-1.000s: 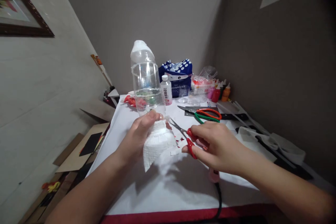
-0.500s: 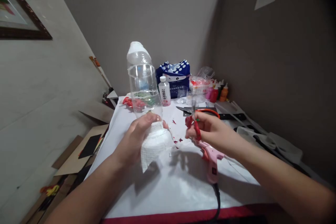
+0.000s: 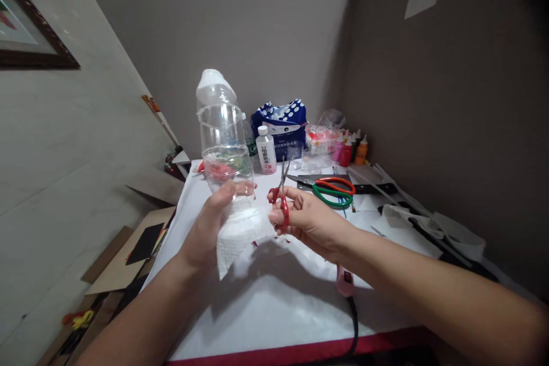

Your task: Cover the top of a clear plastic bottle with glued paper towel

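My left hand (image 3: pixel 214 214) is wrapped round the lower part of a clear plastic bottle shape (image 3: pixel 223 131), which leans slightly left and has a white cap-like piece on top. White textured cloth (image 3: pixel 242 229) flares out from its lower end, below my fingers. Small red-handled scissors (image 3: pixel 285 209) are in my right hand (image 3: pixel 300 214), blades parted and pointing up, close to the right side of the cloth. Partly hidden beneath my right forearm is a pink glue gun (image 3: pixel 344 280) with a black cord.
Behind stand a labelled bottle (image 3: pixel 266 151), a blue package (image 3: pixel 285 126) and several paint bottles (image 3: pixel 361 151). Large shears with green and orange handles (image 3: pixel 334 191) lie on the white-covered table (image 3: pixel 257 320). Cardboard (image 3: pixel 124 263) is at the left.
My right hand has moved left with the scissors, up to the cloth, and their blades now show parted. The bottle shape sits slightly further left in view, still in my left hand.
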Available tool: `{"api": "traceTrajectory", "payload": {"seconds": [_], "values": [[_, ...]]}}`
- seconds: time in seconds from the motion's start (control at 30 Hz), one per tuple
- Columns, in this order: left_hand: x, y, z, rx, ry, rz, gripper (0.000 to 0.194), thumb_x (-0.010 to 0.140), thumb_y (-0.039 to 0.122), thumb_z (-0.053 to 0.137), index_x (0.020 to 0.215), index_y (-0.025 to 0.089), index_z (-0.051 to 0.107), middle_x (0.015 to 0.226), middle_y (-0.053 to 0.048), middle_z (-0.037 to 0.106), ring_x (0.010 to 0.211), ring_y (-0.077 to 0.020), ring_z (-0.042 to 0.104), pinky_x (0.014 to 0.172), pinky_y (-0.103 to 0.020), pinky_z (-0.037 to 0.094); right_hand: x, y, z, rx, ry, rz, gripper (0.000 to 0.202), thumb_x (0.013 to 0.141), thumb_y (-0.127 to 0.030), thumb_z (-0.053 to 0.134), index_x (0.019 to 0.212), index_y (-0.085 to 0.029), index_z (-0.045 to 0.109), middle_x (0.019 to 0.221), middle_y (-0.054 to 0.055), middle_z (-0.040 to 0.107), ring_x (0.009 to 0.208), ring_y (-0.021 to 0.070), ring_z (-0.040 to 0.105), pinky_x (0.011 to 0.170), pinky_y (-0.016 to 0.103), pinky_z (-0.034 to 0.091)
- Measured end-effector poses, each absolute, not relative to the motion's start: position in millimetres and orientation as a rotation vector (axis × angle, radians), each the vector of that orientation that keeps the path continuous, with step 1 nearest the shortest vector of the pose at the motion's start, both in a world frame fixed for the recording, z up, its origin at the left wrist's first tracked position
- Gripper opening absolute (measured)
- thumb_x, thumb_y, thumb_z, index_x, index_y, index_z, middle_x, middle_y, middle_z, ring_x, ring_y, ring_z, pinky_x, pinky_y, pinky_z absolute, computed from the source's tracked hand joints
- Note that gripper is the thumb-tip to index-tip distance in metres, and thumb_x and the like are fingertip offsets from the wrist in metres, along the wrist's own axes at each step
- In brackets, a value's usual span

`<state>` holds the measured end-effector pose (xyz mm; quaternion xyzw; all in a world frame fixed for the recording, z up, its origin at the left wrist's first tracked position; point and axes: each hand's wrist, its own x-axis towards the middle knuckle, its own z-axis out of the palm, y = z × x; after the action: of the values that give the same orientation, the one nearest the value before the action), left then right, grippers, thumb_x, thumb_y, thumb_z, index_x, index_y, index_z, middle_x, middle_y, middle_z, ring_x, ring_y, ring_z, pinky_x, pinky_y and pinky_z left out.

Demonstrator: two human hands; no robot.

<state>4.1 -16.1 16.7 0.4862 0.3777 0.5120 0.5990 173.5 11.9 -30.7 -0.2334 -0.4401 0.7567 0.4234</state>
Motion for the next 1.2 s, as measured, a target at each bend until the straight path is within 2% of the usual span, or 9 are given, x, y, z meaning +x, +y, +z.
{"api": "traceTrajectory", "payload": {"seconds": [0.17, 0.27, 0.4, 0.57, 0.67, 0.87, 0.93, 1.03, 1.2], "values": [[10, -20, 26, 1.109, 0.797, 1.199, 0.041, 0.079, 0.056, 0.051, 0.090, 0.021, 0.069, 0.076, -0.006, 0.066, 0.095, -0.0330, 0.064, 0.073, -0.041, 0.052, 176, 32, -35, -0.766, -1.375, 1.599, 0.041, 0.070, -0.028, 0.077, 0.099, -0.021, 0.049, 0.072, -0.005, 0.057, 0.061, 0.0097, 0.056, 0.062, 0.026, 0.047], [7, -17, 25, 1.106, 0.894, 1.362, 0.041, 0.078, 0.054, 0.048, 0.090, 0.021, 0.069, 0.079, -0.006, 0.067, 0.100, -0.0331, 0.062, 0.075, -0.040, 0.052, 182, 59, -46, -0.974, -1.571, 1.270, 0.033, 0.080, -0.027, 0.065, 0.105, -0.021, 0.045, 0.072, -0.004, 0.058, 0.064, 0.0122, 0.059, 0.066, 0.030, 0.050], [0, -12, 21, 1.067, 0.907, 1.496, 0.032, 0.074, 0.050, 0.058, 0.084, 0.022, 0.068, 0.089, -0.005, 0.067, 0.102, -0.0308, 0.061, 0.079, -0.037, 0.051, 193, 101, -58, -1.241, -1.828, 1.029, 0.026, 0.080, -0.019, 0.066, 0.102, -0.017, 0.053, 0.071, -0.002, 0.061, 0.069, 0.0153, 0.062, 0.070, 0.032, 0.051], [-7, -6, 18, 1.057, 0.877, 1.500, 0.029, 0.067, 0.043, 0.068, 0.084, 0.019, 0.069, 0.107, -0.005, 0.066, 0.105, -0.0281, 0.058, 0.083, -0.033, 0.048, 207, 119, -65, -1.537, -2.162, 0.700, 0.025, 0.093, -0.032, 0.058, 0.112, -0.016, 0.061, 0.115, 0.008, 0.062, 0.098, 0.0201, 0.062, 0.084, 0.041, 0.053], [-9, -3, 16, 1.137, 0.861, 1.531, 0.028, 0.067, 0.040, 0.069, 0.086, 0.020, 0.071, 0.108, -0.004, 0.065, 0.105, -0.0259, 0.057, 0.083, -0.032, 0.047, 210, 116, -69, -1.616, -2.261, 0.623, 0.029, 0.093, -0.032, 0.058, 0.118, -0.017, 0.059, 0.121, 0.009, 0.059, 0.103, 0.0216, 0.061, 0.087, 0.041, 0.052], [-7, -1, 15, 1.265, 0.847, 1.542, 0.022, 0.068, 0.028, 0.068, 0.090, 0.025, 0.071, 0.101, -0.001, 0.062, 0.102, -0.0206, 0.054, 0.087, -0.028, 0.043, 209, 104, -58, -1.485, -2.171, 0.759, 0.025, 0.092, -0.035, 0.058, 0.100, -0.013, 0.066, 0.104, 0.012, 0.067, 0.093, 0.0207, 0.064, 0.080, 0.036, 0.052], [-6, 1, 13, 1.262, 0.836, 1.527, 0.026, 0.068, 0.029, 0.067, 0.093, 0.026, 0.068, 0.102, -0.001, 0.060, 0.102, -0.0213, 0.053, 0.089, -0.030, 0.042, 205, 88, -48, -1.345, -2.102, 0.893, 0.035, 0.096, -0.043, 0.048, 0.092, -0.013, 0.067, 0.093, 0.013, 0.070, 0.084, 0.0199, 0.066, 0.073, 0.032, 0.051], [-4, 5, 4, 1.301, 0.807, 1.507, 0.028, 0.069, 0.030, 0.068, 0.097, 0.025, 0.065, 0.106, -0.001, 0.058, 0.107, -0.0230, 0.052, 0.092, -0.032, 0.040, 196, 55, -33, -1.110, -1.990, 1.127, 0.056, 0.099, -0.055, 0.023, 0.102, -0.017, 0.065, 0.093, 0.009, 0.071, 0.078, 0.0162, 0.066, 0.067, 0.029, 0.050], [0, 9, -11, 1.363, 0.845, 1.431, 0.033, 0.070, 0.026, 0.074, 0.101, 0.026, 0.063, 0.118, -0.001, 0.056, 0.111, -0.0227, 0.052, 0.090, -0.030, 0.042, 180, 18, -20, -0.700, -1.345, 1.746, 0.030, 0.074, -0.046, 0.074, 0.078, -0.018, 0.064, 0.078, 0.000, 0.063, 0.071, 0.0124, 0.055, 0.069, 0.027, 0.040]]}}
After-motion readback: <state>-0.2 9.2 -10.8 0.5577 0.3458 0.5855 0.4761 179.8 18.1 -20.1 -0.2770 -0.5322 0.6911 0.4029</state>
